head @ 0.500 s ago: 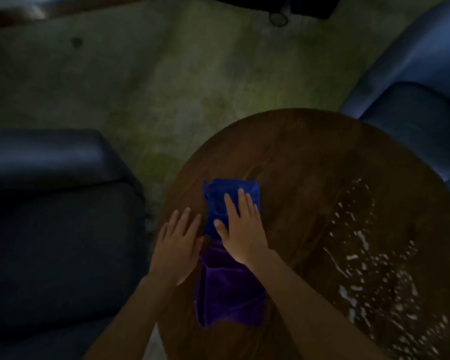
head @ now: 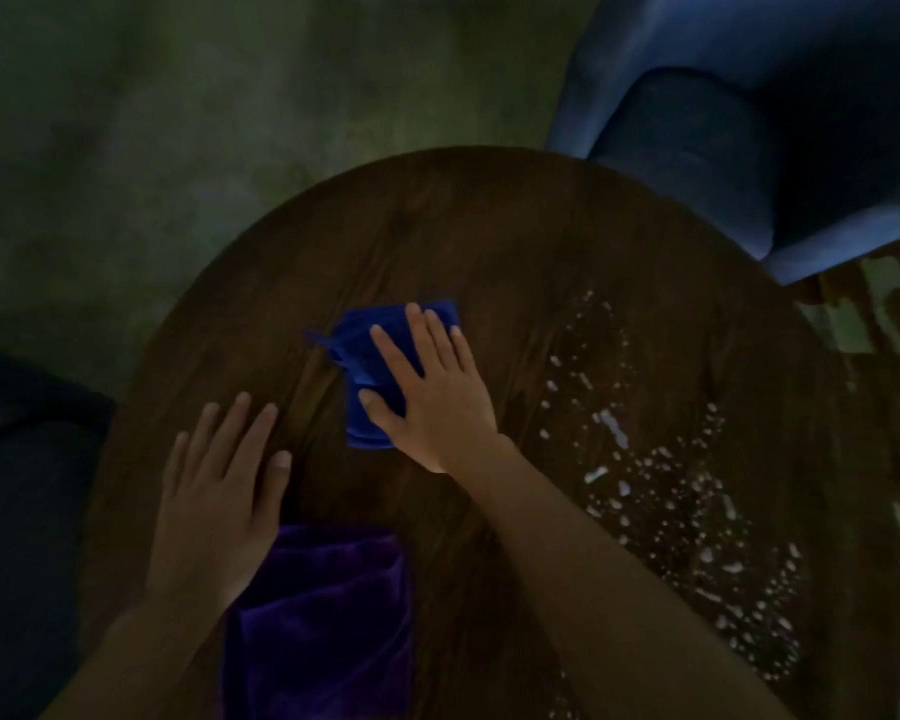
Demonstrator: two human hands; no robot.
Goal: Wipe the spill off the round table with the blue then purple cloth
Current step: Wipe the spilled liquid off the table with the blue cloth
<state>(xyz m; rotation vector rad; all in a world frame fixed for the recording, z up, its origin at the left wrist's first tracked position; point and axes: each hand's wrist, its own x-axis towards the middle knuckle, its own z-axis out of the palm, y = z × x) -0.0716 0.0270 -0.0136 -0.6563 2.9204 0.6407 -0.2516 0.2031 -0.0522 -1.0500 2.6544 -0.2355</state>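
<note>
A folded blue cloth (head: 367,366) lies near the middle of the round dark wooden table (head: 489,226). My right hand (head: 432,392) presses flat on it, fingers spread, covering its right part. A folded purple cloth (head: 323,621) lies at the near edge of the table. My left hand (head: 219,491) rests flat and empty on the wood just left of and above the purple cloth, its heel overlapping the cloth's top left corner. A spill of white drops and streaks (head: 666,480) covers the table's right side, apart from both cloths.
A blue upholstered chair (head: 749,132) stands at the table's far right. A dark seat (head: 17,511) is close on the left. Greenish floor (head: 230,122) lies beyond the table. A patterned rug (head: 884,314) shows at the right edge.
My right hand has slid the blue cloth away from the purple cloth, toward the table's middle and right. The view has shifted, bringing more of the table into sight.
</note>
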